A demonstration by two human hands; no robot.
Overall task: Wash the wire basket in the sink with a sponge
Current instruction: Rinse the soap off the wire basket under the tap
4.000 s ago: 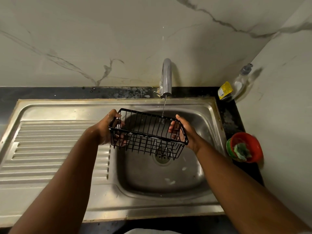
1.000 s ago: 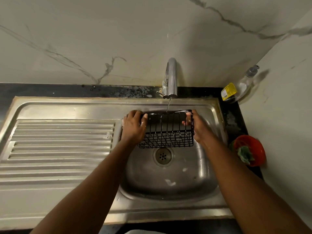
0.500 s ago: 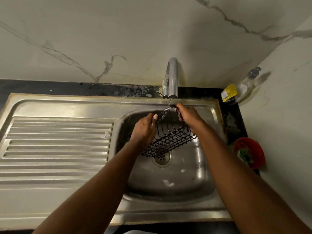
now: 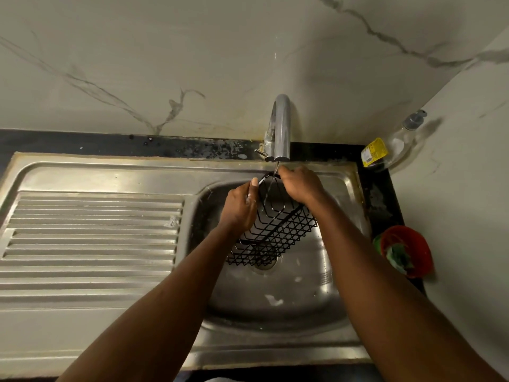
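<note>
Both hands hold the basket (image 4: 278, 230) tilted over the sink (image 4: 110, 175) bowl, its upper end just under the tap (image 4: 279, 125), its lower end above the drain (image 4: 265, 265). The left hand (image 4: 239, 206) curls its fingers round the basket's left rim, thumb up along the wire. The right hand (image 4: 300, 184) grips the top end, fingers folded over it. A thin stream (image 4: 274, 179) falls between the hands onto the wires. The sponge (image 4: 398, 256) lies in a red bowl (image 4: 413, 241) on the counter to the right, near a bottle (image 4: 391, 147) in the corner.

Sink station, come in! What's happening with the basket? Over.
Report: left hand and right hand grip basket, tilted under thin stream from tap. Untouched sponge in red bowl. Nothing in the way.
</note>
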